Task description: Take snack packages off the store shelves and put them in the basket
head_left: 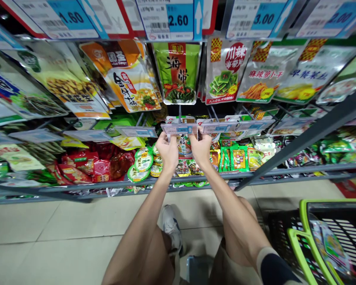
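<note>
My left hand [167,152] and my right hand [201,147] are closed at the two sides of a food packet [184,147] that hangs on the lower hook row. Part of the packet shows between my hands; its edges are covered by my fingers. Directly above them sits a clear-cased price tag [180,129] reading 1.60, close to the fingertips of both hands. Higher up hangs a green seaweed packet [178,75]. Round green-lidded packs [141,164] lie on the shelf left of my left hand.
A grey diagonal shelf brace [302,130] crosses at the right. A black shopping basket [341,233] with lime-green rim and handle stands at the lower right, a packet inside. Red packets [83,166] fill the lower shelf at left. Large price tags [178,19] line the top.
</note>
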